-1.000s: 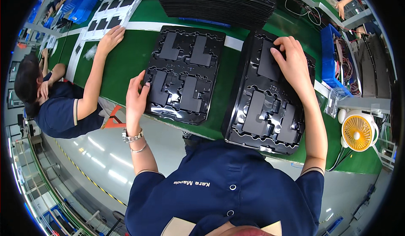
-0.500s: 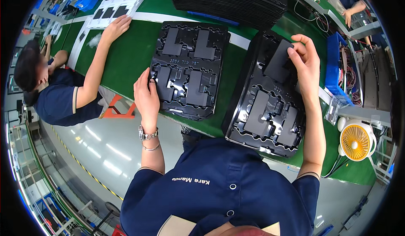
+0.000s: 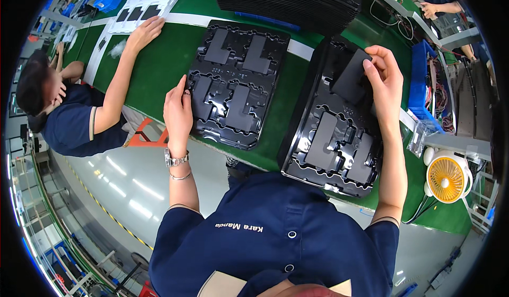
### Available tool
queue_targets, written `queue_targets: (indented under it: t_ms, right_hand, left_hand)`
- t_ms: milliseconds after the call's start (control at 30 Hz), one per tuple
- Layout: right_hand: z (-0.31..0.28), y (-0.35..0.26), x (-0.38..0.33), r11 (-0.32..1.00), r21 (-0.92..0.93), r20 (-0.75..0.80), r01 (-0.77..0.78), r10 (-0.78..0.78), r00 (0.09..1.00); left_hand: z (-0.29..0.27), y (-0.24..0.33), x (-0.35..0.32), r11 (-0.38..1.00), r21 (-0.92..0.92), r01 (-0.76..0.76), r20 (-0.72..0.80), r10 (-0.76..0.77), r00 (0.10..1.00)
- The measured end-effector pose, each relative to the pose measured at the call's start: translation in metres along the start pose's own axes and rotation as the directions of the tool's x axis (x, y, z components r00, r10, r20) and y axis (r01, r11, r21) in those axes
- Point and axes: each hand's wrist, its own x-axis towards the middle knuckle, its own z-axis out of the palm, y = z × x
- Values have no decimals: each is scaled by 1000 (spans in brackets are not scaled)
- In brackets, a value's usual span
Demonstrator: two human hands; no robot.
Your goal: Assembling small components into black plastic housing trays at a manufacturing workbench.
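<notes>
The right hand (image 3: 383, 79) is gripping a flat black part (image 3: 350, 75), fingers curled over its upper right edge, and is holding it tilted above the far end of the right black moulded tray (image 3: 331, 132). Below that hand, nearer the person, two more black parts are lying in the tray's recesses. The left hand (image 3: 177, 114) is resting with loosely bent fingers on the left edge of the left black moulded tray (image 3: 236, 82), touching the rim without closing around anything. Both trays are sitting side by side on the green worktable (image 3: 154, 69). Left of the left hand, a co-worker's arm (image 3: 124, 69) is reaching across the table. Right of the right hand, a yellow fan (image 3: 446, 178) is standing.
</notes>
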Motion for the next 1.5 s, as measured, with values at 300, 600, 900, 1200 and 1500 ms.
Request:
queue_targets:
  t_ms: [300, 600, 900, 1200, 1500]
  right_hand:
    - [-2, 4, 1, 999, -25, 3, 23, -23, 1000]
    - [-5, 2, -1, 998, -55, -6, 19, -19, 1000]
    - [-6, 7, 0, 998, -49, -37, 45, -47, 998]
    - [-9, -26, -2, 994, -38, -67, 102, -105, 992]
    - [25, -84, -27, 971, 240, 277, 21, -89, 957]
  left_hand:
    - [-2, -7, -7, 999, -15, -34, -3, 34, 999]
    - [-8, 9, 10, 991, -29, -132, 121, 135, 983]
    - [4, 7, 18, 995, 10, -99, 167, 96, 981]
    - [-24, 78, 17, 861, -506, -55, 54, 95, 994]
    - [-19, 213, -5, 359, -842, 404, 533, 435, 725]
